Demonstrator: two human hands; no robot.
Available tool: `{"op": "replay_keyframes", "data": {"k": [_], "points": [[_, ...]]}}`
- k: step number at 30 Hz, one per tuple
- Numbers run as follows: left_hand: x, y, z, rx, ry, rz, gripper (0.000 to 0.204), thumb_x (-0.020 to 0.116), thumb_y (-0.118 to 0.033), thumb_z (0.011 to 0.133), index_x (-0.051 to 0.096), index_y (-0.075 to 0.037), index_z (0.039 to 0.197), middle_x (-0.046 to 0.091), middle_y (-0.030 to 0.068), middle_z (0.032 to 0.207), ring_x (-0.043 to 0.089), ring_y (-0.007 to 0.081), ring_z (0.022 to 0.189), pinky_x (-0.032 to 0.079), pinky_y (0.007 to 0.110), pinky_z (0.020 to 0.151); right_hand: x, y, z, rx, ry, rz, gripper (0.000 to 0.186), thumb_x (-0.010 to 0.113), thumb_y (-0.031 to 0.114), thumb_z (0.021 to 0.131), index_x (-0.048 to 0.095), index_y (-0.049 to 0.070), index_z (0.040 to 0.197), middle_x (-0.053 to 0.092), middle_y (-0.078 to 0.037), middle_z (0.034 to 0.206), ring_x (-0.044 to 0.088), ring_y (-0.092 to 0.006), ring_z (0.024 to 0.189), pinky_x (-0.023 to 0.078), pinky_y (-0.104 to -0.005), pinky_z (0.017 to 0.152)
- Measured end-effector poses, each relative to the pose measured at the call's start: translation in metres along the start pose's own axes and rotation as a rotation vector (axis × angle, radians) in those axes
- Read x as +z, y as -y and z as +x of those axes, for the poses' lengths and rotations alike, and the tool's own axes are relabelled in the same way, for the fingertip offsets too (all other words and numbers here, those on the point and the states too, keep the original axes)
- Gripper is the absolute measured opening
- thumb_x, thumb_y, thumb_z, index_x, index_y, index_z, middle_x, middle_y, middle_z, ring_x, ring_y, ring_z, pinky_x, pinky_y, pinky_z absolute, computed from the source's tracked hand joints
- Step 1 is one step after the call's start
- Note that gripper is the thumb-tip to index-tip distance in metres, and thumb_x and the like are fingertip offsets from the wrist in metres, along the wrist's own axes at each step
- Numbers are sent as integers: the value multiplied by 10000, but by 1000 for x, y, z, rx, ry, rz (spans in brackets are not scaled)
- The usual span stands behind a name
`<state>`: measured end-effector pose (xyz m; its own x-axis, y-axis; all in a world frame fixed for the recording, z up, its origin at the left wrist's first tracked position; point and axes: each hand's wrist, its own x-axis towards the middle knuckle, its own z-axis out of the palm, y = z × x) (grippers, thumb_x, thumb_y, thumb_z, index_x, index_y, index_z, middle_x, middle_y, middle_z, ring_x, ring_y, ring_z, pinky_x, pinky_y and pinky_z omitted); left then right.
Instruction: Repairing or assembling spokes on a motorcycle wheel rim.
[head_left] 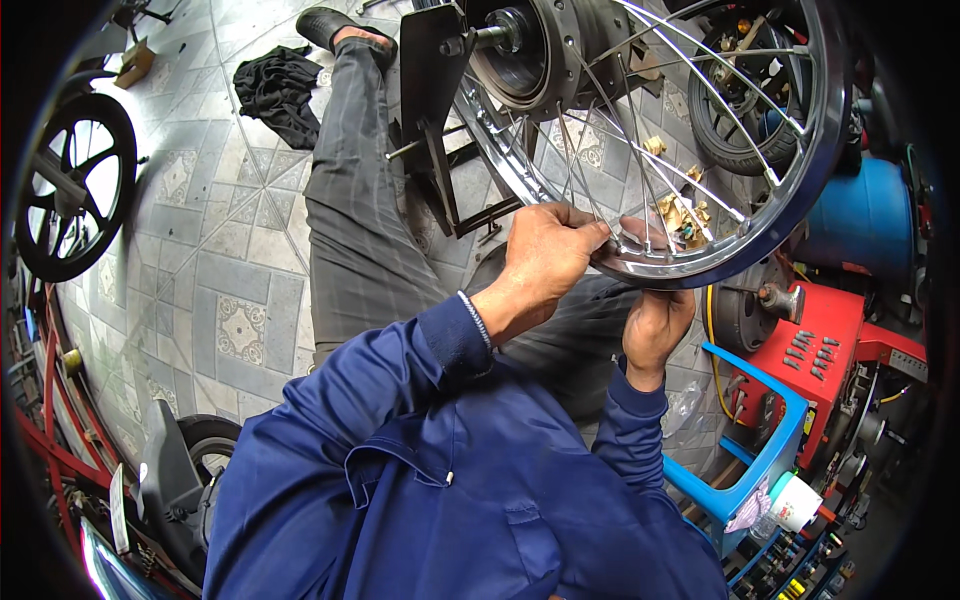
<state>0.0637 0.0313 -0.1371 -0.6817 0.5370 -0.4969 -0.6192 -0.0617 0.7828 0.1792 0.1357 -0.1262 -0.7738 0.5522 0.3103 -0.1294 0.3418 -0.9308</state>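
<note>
A spoked wheel rim [690, 270], dark and glossy, is mounted upright with its hub [560, 50] on a black metal stand [430, 110]. My left hand [545, 255] is closed in a pinch at the lower end of a spoke [597, 195], beside the rim's inner face. Thin silver spokes run from the hub to the rim. Under the rim's lower edge is my right hand [655, 325], its fingers curled upward; the rim covers the fingertips and anything they hold.
A blue plastic stool [780, 440] and a red workbench [810, 340] with small dark parts stand at the right, near a blue drum [862, 215]. A tyred wheel [745, 100] is behind the rim. Black cloth [280, 95] lies on the tiles; another wheel [75, 185] is left.
</note>
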Motion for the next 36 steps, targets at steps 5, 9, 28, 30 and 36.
{"op": "replay_keyframes", "data": {"k": [5,9,28,30,36], "points": [[13,-3,1,31,-73,54,265,794,-169,829,724,84,857,729,157,763,677,192,711,539,350,659,3,9,4,-30,-33,-60,367,475,97,1022,556,-80,1334,680,-205,1280,664,-279,1177,518,-368,1021],[10,-17,-14,81,-111,175,267,797,-175,826,693,69,802,712,188,744,675,202,698,534,367,654,1,9,4,-56,-30,-49,367,488,142,1051,547,-82,1336,675,-215,1285,661,-282,1182,518,-378,1023],[-19,-38,18,962,589,463,41,663,-43,939,670,-21,973,622,88,845,656,231,731,490,377,632,5,16,7,-79,-112,21,337,530,127,1058,566,-76,1325,633,-203,1339,631,-292,1248,502,-364,1051],[-21,-34,26,999,592,534,45,660,-47,939,669,-22,975,622,95,846,651,250,750,491,384,647,3,14,7,-86,-99,3,337,531,128,1057,572,-76,1322,635,-200,1336,632,-287,1245,503,-360,1047],[-21,-41,17,990,613,572,78,649,-84,957,660,-34,1015,616,98,902,621,280,781,499,379,698,4,19,5,-47,-107,13,348,538,141,1051,587,-75,1319,650,-184,1315,639,-269,1222,504,-347,1035]]}}
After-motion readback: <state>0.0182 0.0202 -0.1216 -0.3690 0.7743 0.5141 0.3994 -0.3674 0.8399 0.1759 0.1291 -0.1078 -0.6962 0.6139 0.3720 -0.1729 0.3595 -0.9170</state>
